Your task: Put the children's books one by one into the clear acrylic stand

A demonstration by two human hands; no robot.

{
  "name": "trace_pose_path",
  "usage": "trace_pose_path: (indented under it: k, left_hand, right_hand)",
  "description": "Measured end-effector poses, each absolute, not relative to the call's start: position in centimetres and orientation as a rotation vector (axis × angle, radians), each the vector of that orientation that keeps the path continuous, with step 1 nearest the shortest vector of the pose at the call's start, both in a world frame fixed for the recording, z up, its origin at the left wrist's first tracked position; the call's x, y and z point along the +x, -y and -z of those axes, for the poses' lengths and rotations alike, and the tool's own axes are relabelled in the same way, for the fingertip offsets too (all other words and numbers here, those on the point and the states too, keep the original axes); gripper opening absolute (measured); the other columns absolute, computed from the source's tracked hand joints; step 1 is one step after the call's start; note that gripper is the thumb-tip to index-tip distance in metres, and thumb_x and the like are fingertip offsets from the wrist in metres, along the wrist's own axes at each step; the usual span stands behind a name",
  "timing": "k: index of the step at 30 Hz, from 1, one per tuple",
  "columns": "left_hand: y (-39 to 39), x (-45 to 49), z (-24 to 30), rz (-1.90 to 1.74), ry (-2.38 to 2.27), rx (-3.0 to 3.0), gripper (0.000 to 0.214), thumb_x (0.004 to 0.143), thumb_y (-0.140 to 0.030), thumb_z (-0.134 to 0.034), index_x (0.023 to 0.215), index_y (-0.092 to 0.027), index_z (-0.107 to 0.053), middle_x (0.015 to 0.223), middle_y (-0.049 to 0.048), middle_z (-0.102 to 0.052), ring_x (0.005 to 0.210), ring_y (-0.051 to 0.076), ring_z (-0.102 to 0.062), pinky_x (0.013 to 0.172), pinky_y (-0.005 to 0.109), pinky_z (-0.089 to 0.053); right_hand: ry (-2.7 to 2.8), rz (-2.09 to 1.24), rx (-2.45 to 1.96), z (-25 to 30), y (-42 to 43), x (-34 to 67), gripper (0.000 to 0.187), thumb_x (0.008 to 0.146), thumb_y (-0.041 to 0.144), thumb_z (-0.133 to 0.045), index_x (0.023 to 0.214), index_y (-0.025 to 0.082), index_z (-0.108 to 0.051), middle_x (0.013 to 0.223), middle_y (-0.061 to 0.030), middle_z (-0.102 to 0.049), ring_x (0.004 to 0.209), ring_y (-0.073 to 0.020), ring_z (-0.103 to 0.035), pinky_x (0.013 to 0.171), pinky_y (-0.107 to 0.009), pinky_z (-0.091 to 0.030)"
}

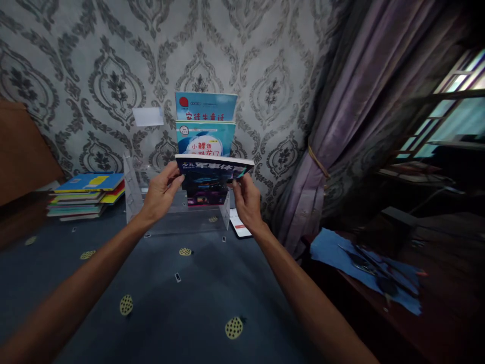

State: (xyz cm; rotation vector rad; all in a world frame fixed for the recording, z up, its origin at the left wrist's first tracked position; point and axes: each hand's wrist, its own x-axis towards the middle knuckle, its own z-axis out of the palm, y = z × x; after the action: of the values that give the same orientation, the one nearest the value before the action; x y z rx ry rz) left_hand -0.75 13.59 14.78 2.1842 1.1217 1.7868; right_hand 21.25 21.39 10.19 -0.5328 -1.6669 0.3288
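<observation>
A dark-covered magazine (206, 174) with white lettering is gripped at its two sides, by my left hand (162, 191) on the left edge and my right hand (247, 199) on the right. Both hands have fingers closed on it. It is tilted at the front of a clear acrylic rack (174, 222); its lower part overlaps the rack, and I cannot tell whether it rests there. Behind it stand a light blue book (206, 136) with a round picture and, higher up, another blue book (208, 105) with red lettering.
Left of the rack lies a stack of books (87, 194). A phone-like white-faced object (240, 226) lies partly behind my right hand. The dark cloth (204, 308) has pineapple prints. At right are a tied curtain (303, 182) and a blue cloth (329, 250) with tools on it.
</observation>
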Motion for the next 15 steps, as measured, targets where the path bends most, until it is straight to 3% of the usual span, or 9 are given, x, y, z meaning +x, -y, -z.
trace_pose_path:
  k: [8,15]
  left_hand:
    - [-15.8,-1.9,-12.3,-1.689,-1.314,2.235,0.031,0.096,-0.029,-0.051,0.123,-0.018,-0.061,0.115,0.0087,-0.071,0.104,0.023,-0.068,0.103,0.043,-0.049]
    - [-17.8,-2.2,-10.7,-1.565,-1.647,2.235,0.029,0.096,-0.026,-0.048,0.123,-0.018,-0.056,0.110,0.0096,-0.070,0.103,0.025,-0.067,0.094,0.043,-0.054]
  right_hand:
    - [1.721,-0.434,-0.569,-7.8,-23.9,20.7,0.033,0.102,0.048,-0.042,0.117,0.022,-0.056,0.105,-0.0074,-0.068,0.091,-0.0218,-0.065,0.087,-0.038,-0.055]
    - [1.725,-0.222,-0.790,-6.5,-25.9,20.4,0.022,0.094,0.029,-0.047,0.109,0.020,-0.061,0.108,-0.0120,-0.062,0.099,-0.0260,-0.061,0.085,-0.041,-0.055]
